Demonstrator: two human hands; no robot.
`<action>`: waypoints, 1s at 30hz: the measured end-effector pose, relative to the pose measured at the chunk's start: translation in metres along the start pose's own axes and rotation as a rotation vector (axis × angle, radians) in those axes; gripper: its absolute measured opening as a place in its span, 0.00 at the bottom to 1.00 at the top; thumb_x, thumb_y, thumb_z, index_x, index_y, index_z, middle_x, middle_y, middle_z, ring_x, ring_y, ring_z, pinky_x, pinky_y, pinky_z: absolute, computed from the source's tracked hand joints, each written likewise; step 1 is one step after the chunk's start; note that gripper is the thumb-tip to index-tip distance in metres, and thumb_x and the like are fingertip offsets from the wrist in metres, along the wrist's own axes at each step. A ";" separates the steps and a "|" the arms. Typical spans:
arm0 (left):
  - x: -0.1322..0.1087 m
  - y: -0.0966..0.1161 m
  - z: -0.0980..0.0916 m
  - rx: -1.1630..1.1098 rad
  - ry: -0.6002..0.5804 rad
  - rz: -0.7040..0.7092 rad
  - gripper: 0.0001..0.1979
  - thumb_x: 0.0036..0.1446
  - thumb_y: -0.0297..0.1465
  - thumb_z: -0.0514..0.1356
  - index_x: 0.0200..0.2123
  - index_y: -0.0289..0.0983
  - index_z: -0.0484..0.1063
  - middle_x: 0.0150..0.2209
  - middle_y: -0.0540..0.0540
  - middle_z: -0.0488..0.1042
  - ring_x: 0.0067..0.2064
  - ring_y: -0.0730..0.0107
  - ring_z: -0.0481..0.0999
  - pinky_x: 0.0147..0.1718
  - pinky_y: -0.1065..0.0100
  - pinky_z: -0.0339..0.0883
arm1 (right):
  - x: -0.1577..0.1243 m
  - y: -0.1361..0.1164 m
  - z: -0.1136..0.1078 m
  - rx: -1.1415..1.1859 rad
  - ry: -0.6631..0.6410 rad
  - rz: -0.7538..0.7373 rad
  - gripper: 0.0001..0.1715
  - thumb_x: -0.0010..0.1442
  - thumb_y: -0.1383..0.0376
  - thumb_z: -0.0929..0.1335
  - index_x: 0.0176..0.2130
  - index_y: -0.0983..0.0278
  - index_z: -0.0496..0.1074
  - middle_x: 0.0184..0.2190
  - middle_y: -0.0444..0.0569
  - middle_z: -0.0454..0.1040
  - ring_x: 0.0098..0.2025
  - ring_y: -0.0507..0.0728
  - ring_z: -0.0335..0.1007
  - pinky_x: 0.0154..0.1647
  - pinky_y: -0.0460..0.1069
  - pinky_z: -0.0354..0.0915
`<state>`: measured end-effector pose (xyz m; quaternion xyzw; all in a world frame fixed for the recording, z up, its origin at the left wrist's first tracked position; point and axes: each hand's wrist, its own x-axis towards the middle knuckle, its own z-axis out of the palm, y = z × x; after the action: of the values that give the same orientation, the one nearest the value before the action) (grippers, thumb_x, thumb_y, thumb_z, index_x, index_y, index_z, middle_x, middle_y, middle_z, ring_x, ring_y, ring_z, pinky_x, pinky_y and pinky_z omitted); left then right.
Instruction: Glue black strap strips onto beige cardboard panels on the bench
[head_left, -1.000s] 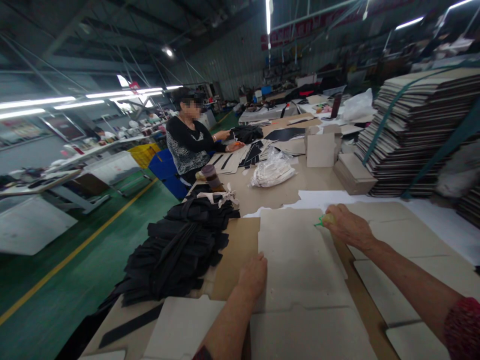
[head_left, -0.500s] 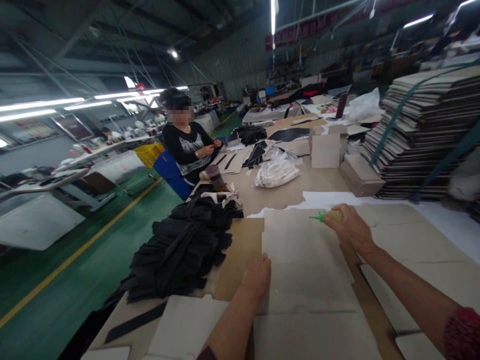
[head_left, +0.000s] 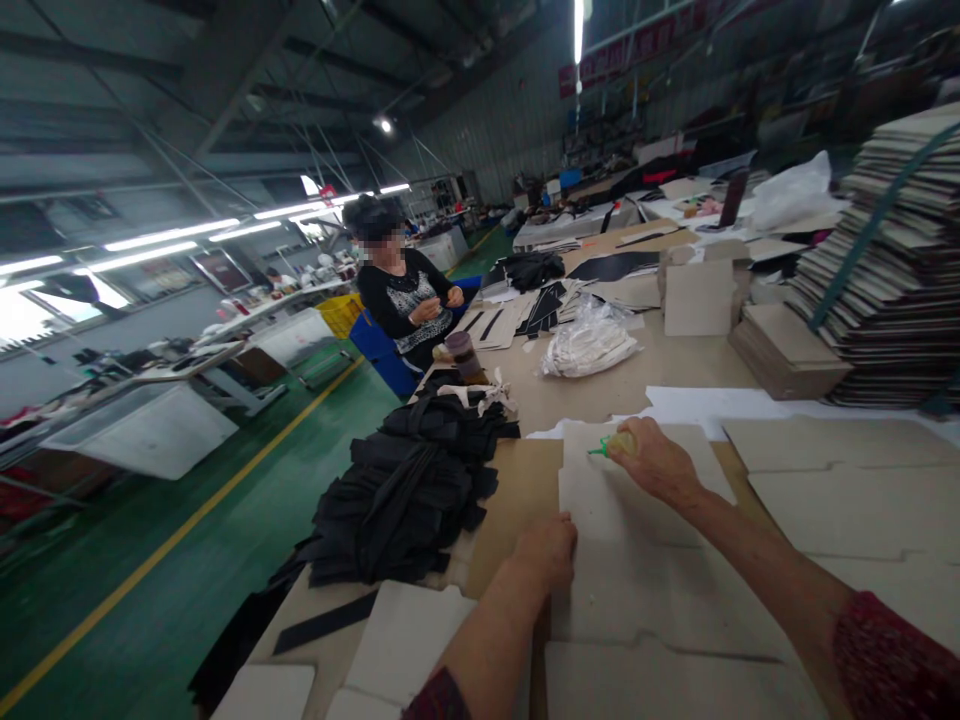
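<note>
My right hand is closed around a small squeeze bottle with a green nozzle, probably glue. Tilted to the left, the bottle has its tip just over the far part of a grey-beige cardboard sheet; whether it touches cannot be told. At the left edge of this sheet, my left hand lies with curled fingers gripping the edge, its fingertips partly hidden. Left of that hand is a heap of black fabric strips. One flat black strip lies apart, nearer to me.
More cardboard sheets lie at the right. A tall strapped stack and a lower cardboard pile stand behind them. Further back are a plastic bag and a brown jar. Another person sits across the table.
My right hand has carried the bottle leftward over the sheet, toward its left edge. My left hand stays at that edge. The whole view has swung left.
</note>
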<state>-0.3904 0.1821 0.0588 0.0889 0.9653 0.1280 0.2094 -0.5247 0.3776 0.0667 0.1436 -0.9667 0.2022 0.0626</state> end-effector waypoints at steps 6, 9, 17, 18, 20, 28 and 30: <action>0.026 0.000 -0.001 0.029 0.159 -0.070 0.19 0.61 0.23 0.49 0.53 0.37 0.70 0.60 0.40 0.70 0.59 0.57 0.71 0.57 0.59 0.68 | 0.004 -0.011 -0.003 -0.097 -0.033 -0.063 0.14 0.65 0.57 0.66 0.47 0.60 0.66 0.47 0.49 0.69 0.40 0.57 0.70 0.33 0.50 0.58; 0.044 -0.001 0.002 0.041 0.185 -0.054 0.24 0.60 0.23 0.51 0.60 0.37 0.64 0.70 0.42 0.57 0.64 0.56 0.64 0.62 0.59 0.63 | 0.007 -0.015 -0.005 -0.146 -0.046 -0.079 0.13 0.66 0.57 0.66 0.48 0.60 0.66 0.47 0.50 0.69 0.38 0.57 0.71 0.31 0.49 0.57; 0.063 -0.011 -0.002 0.096 0.131 -0.005 0.22 0.59 0.24 0.54 0.57 0.37 0.67 0.64 0.43 0.65 0.61 0.55 0.66 0.58 0.58 0.67 | 0.021 -0.018 -0.013 -0.211 -0.089 -0.151 0.10 0.67 0.60 0.63 0.46 0.61 0.67 0.45 0.52 0.69 0.39 0.58 0.70 0.29 0.49 0.54; 0.063 -0.011 -0.002 0.103 0.132 -0.005 0.23 0.58 0.24 0.55 0.58 0.37 0.66 0.65 0.43 0.64 0.61 0.55 0.66 0.59 0.58 0.67 | 0.022 -0.016 -0.015 -0.211 -0.093 -0.151 0.09 0.66 0.61 0.63 0.45 0.61 0.67 0.44 0.52 0.69 0.39 0.58 0.70 0.29 0.49 0.54; 0.061 -0.011 0.000 0.111 0.144 -0.010 0.25 0.59 0.25 0.54 0.60 0.37 0.64 0.66 0.42 0.63 0.61 0.55 0.66 0.59 0.58 0.67 | 0.023 -0.010 -0.018 -0.201 -0.104 -0.145 0.10 0.65 0.61 0.65 0.46 0.61 0.67 0.44 0.52 0.69 0.39 0.59 0.70 0.29 0.49 0.54; 0.061 -0.012 0.005 0.121 0.174 -0.002 0.25 0.59 0.24 0.53 0.60 0.37 0.64 0.66 0.44 0.63 0.61 0.54 0.66 0.58 0.57 0.68 | 0.011 0.005 -0.007 -0.049 -0.096 -0.112 0.13 0.64 0.56 0.66 0.45 0.59 0.67 0.46 0.49 0.70 0.40 0.57 0.69 0.32 0.50 0.57; 0.062 -0.012 0.005 0.132 0.172 -0.006 0.25 0.59 0.25 0.54 0.60 0.38 0.64 0.66 0.44 0.64 0.61 0.54 0.67 0.56 0.57 0.69 | 0.009 0.000 0.001 0.000 -0.059 -0.089 0.12 0.63 0.57 0.67 0.45 0.59 0.67 0.46 0.49 0.70 0.37 0.57 0.68 0.31 0.50 0.57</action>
<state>-0.4451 0.1856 0.0278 0.0883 0.9863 0.0707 0.1200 -0.5334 0.3752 0.0670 0.1924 -0.9608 0.1949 0.0428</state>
